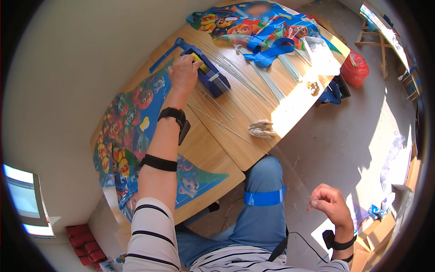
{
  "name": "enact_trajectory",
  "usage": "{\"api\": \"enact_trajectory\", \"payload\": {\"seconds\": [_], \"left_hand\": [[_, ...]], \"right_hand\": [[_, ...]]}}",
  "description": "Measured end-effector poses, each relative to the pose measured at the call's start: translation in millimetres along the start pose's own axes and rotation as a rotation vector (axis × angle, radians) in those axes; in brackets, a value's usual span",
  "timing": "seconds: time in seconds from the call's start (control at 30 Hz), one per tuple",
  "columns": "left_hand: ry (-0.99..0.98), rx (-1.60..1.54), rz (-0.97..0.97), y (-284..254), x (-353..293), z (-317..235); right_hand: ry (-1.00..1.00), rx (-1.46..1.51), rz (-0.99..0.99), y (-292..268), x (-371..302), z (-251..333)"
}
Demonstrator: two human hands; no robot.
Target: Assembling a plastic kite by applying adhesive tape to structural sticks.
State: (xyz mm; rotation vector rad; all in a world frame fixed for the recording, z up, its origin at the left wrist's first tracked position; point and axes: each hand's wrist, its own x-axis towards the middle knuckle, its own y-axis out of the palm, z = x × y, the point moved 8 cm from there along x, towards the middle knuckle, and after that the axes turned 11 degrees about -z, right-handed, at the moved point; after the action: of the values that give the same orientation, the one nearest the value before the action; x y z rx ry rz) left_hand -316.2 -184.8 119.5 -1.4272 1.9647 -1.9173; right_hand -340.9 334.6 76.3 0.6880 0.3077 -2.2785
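Note:
My left hand (182, 73) reaches over the table and grips the near end of a dark blue tape dispenser (215, 83) with a yellow core. Some of its fingers are hidden behind the knuckles. Off the table's right side, my right hand (330, 202) hangs above the floor, thumb and fingertips pinched together. A faint clear streak runs from the table corner toward it; what the pinch holds is too thin to make out. Beneath my left arm lies a printed cartoon sheet (143, 97), blue and green.
Thin pale rods (240, 75) lie across the table. At the far end are another printed sheet (242, 28), blue ribbon (267, 55) and a clear plastic box (320, 55). A crumpled glove-like cloth (261, 129) sits near the edge. A red bag (355, 69) stands beyond the table.

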Motion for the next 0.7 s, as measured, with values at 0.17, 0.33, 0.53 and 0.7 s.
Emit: {"api": "enact_trajectory", "payload": {"seconds": [0.17,0.33,0.53,0.7], "left_hand": [[0.068,0.083,-0.159,2.0,-8.0,-14.7],[0.117,0.099,-0.346,-8.2,-14.4,-21.8],[-0.199,-0.223,-0.378,-15.1,-46.5,-7.9],[-1.257,-1.266,-0.102,39.5,-121.3,-4.6]], "right_hand": [[0.032,-0.178,-0.08,-6.1,21.9,-38.0],[0.034,-0.215,-0.079,-5.5,37.0,-56.7],[0.031,-0.263,-0.094,-2.0,41.4,-56.0],[-0.034,-0.308,-0.076,-1.0,42.7,-53.4]]}}
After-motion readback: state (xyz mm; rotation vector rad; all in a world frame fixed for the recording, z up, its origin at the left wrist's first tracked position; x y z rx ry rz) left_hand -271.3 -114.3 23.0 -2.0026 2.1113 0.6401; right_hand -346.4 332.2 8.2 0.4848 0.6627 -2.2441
